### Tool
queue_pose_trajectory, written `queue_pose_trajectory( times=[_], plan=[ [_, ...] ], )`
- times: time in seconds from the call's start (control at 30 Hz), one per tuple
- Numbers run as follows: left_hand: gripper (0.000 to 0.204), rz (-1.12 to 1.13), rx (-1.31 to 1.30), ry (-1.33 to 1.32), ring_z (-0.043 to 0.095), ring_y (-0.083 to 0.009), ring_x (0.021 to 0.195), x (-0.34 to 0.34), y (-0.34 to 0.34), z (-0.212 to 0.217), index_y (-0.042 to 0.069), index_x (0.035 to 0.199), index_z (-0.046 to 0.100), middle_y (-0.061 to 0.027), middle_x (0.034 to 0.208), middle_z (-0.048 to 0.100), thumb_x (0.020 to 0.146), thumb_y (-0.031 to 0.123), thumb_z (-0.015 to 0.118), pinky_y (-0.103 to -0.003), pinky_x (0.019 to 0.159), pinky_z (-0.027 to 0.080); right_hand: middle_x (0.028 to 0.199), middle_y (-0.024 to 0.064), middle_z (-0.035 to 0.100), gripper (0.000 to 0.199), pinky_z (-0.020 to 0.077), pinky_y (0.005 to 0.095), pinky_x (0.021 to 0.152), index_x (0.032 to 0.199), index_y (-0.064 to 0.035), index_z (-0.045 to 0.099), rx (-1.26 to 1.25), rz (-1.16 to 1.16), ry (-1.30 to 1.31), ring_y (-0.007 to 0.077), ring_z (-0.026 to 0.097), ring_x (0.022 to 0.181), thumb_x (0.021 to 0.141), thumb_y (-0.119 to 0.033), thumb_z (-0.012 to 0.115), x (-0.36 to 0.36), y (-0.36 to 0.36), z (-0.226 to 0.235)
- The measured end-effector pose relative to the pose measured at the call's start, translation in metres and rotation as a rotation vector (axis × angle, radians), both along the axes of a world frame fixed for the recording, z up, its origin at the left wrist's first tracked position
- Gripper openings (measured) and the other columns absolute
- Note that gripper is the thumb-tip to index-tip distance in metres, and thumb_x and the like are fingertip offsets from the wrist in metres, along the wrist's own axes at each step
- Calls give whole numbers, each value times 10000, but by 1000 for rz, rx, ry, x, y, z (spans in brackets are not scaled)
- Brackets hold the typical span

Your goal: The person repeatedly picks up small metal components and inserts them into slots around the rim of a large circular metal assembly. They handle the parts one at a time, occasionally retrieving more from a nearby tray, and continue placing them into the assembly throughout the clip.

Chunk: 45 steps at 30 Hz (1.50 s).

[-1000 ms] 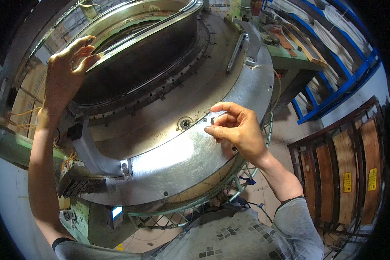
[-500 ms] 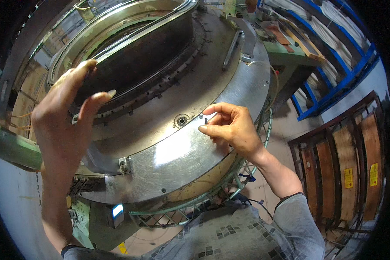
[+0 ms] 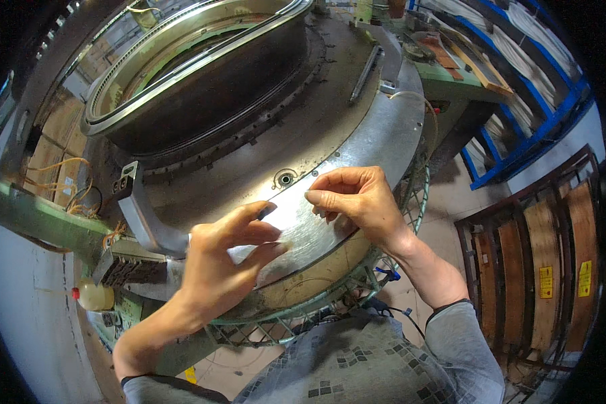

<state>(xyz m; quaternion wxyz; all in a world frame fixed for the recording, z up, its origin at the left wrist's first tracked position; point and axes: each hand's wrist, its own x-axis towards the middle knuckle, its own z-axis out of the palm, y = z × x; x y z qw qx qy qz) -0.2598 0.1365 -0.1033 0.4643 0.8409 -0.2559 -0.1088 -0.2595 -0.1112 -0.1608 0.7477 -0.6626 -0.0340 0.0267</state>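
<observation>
1. The left hand, at the far left beside the upright drum half a second ago, now hovers above the curved metal ledge, toward its outer edge; thumb and fingers stand apart in a loose, half-open curl, with nothing plainly in their grasp; a dark patch shows at one fingertip, too small to identify.

2. The right hand remains above the ledge, between its inner and outer edges; thumb and forefinger, earlier parted around a small dark gap or piece, now meet in a pinch; whether anything sits between them cannot be told.

3. The two hands, well apart before, now face each other, near but not touching; the ledge lies beneath both.

4. The round fitting stays beside the ledge's inner edge, just left of the right hand's fingertips.

5. The drum's near-left rim and the grey bracket emerge from behind the left hand; a red-capped bottle comes into view below the ledge's left end.
</observation>
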Motion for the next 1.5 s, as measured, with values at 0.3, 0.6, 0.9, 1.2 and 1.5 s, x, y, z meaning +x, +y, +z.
queue_pose_trajectory(
  times=[0.3,0.6,0.9,1.2,1.5],
  plan=[
    [479,43,-654,436,759,-219,1000,15,-14,-37,2,1345,516,-164,1030,768,936,-13,766,-345,919,636,851,43,748,52,535,251,726,938,28,781,48,47,-92,102,666,792,919,-15,760,-3,28,7],
    [463,17,-779,399,761,-216,903,25,1,-31,1,1331,508,-162,975,757,946,12,764,-371,859,645,924,59,748,92,572,267,742,1035,28,773,4,111,-225,115,684,821,966,3,716,18,39,17],
    [534,42,-923,671,716,-244,778,52,18,-37,33,1342,499,-153,901,711,894,49,788,-377,750,586,1077,65,732,197,577,237,799,1099,15,761,-228,125,-437,111,684,928,911,68,742,46,33,13],
    [528,-80,-966,966,681,-219,819,56,21,-31,40,1352,516,-114,908,685,896,61,780,-374,767,552,962,86,736,166,566,274,769,983,24,752,-277,204,-565,147,685,874,832,51,817,55,31,15],
    [466,-92,-975,1020,685,-215,830,59,22,-33,49,1342,538,-111,915,691,934,92,760,-357,767,563,882,89,746,106,539,300,676,904,16,759,-361,168,-835,177,689,782,824,30,827,60,30,17]
  ],
)
